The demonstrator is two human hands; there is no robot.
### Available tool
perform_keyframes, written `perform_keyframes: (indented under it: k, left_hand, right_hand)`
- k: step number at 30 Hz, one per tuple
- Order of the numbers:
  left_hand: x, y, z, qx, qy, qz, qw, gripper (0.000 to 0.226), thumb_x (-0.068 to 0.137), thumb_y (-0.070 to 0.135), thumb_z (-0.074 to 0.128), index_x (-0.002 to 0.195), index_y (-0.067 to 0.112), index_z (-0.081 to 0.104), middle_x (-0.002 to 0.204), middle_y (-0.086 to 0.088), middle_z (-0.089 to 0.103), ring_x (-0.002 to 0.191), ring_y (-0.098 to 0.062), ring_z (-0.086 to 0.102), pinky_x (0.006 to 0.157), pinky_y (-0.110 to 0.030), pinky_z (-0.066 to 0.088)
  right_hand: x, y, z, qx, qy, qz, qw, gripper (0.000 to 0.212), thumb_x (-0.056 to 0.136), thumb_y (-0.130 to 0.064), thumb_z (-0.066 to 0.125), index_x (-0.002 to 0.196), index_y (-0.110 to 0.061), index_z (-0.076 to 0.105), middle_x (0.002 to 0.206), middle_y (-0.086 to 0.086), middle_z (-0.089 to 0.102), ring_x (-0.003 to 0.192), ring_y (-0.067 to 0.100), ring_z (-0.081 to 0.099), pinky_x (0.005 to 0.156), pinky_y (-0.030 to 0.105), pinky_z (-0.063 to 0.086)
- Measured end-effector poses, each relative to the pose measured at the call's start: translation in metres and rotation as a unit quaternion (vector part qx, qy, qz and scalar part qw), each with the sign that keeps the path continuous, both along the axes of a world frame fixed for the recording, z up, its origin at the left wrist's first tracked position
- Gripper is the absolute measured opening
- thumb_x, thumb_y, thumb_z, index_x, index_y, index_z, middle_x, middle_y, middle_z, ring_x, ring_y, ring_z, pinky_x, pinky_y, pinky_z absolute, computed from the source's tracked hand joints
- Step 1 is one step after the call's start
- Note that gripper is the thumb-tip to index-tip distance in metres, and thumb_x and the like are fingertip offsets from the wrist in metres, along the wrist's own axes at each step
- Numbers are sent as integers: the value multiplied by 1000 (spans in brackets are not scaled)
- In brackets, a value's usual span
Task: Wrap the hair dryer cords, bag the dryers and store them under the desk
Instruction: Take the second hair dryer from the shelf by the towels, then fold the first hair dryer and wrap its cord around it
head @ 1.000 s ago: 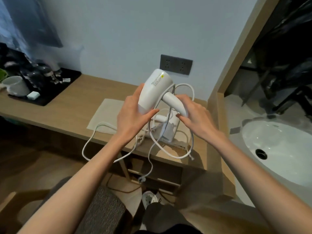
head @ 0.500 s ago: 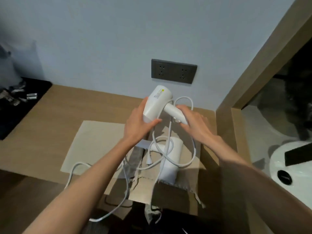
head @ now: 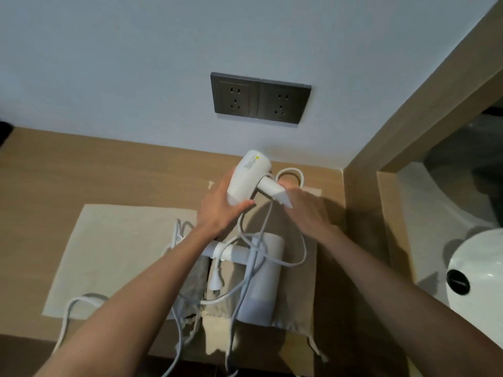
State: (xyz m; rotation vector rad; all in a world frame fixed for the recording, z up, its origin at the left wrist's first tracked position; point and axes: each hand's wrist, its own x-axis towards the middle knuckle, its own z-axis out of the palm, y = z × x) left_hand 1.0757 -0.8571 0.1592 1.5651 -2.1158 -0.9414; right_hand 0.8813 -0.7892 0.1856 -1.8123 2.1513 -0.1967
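A white hair dryer (head: 249,176) is held above the wooden desk (head: 81,170), near the wall. My left hand (head: 221,204) grips its barrel from below. My right hand (head: 306,206) holds the end of its folded handle. Its white cord (head: 296,227) loops loosely from the handle and trails down over the desk's front edge. A second white hair dryer (head: 261,278) lies flat beneath my hands on a beige cloth bag (head: 302,300). A white plug (head: 215,281) lies beside it, with more cord tangled around.
Another beige cloth bag (head: 114,257) lies flat on the left of the desk. A dark double wall socket (head: 260,97) sits above. A wooden partition (head: 362,213) bounds the desk on the right, with a white basin (head: 481,276) beyond it.
The camera has tilted up and moved closer to the wall. Both hands keep their hold on the dryer, which has moved slightly away from me over the desk.
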Motion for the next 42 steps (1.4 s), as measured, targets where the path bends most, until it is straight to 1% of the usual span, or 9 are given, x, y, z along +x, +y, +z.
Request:
perform_keyframes:
  k: [5,10,14,19,26,32,36,40,42]
  left_hand:
    - [-1,-2,-8,12,-38,0,999,87,76,63,65,148,40,23,121,-15,55,112,-32,52,85,-34,41]
    - [-4,-1,-9,27,-20,8,999,84,77,59,67,147,41,24,117,-16,52,111,-32,50,86,-35,40]
    - [-3,0,-9,34,-17,7,999,88,74,64,66,147,40,24,122,-18,51,114,-32,49,91,-37,40]
    - [0,-3,-10,37,-26,-6,999,95,65,78,54,147,43,22,126,-16,54,116,-32,50,94,-42,45]
    - [-3,1,-6,50,-24,12,998,88,76,64,64,148,38,22,134,-18,48,124,-33,45,97,-41,40]
    - [3,1,2,98,-3,-13,995,84,74,78,41,147,39,26,137,-13,49,126,-33,44,102,-46,40]
    - [15,22,29,65,69,-25,995,51,97,40,48,143,18,42,143,-11,44,134,-24,36,106,-30,29]
    - [36,73,72,49,156,-11,987,34,100,26,46,131,14,53,119,1,54,96,2,56,75,-7,40]
    - [51,101,83,78,187,-16,979,29,100,28,46,126,20,56,109,4,60,88,9,59,75,-9,48]
  right_hand:
    - [-4,2,-16,35,-28,-10,999,46,96,-26,51,138,-24,34,126,9,50,106,33,54,72,35,36]
    - [-2,4,-17,42,5,-20,999,50,94,-30,53,140,-25,35,132,12,41,115,32,39,94,40,33]
    - [11,24,17,-63,-54,-16,996,39,90,-30,59,128,-23,51,125,6,42,114,21,36,95,35,36]
    - [46,68,46,-26,-140,184,973,22,90,-29,61,111,-28,64,102,-6,62,90,8,55,87,35,51]
    - [62,83,41,52,-25,317,947,25,96,-33,51,118,-25,62,120,-5,62,113,15,54,99,33,37]
    - [70,84,35,25,0,314,949,21,95,-33,53,111,-21,59,113,-4,63,105,17,58,85,28,38]
    - [66,99,35,-28,-32,260,965,20,91,-31,60,105,-17,65,101,1,67,95,19,61,81,28,46]
    - [64,119,46,-43,-104,159,981,18,93,-28,58,108,-19,63,102,-1,65,89,10,58,77,28,52]
    - [62,125,55,-38,-131,112,984,18,97,-30,52,109,-21,62,103,-4,62,88,8,56,76,24,49]
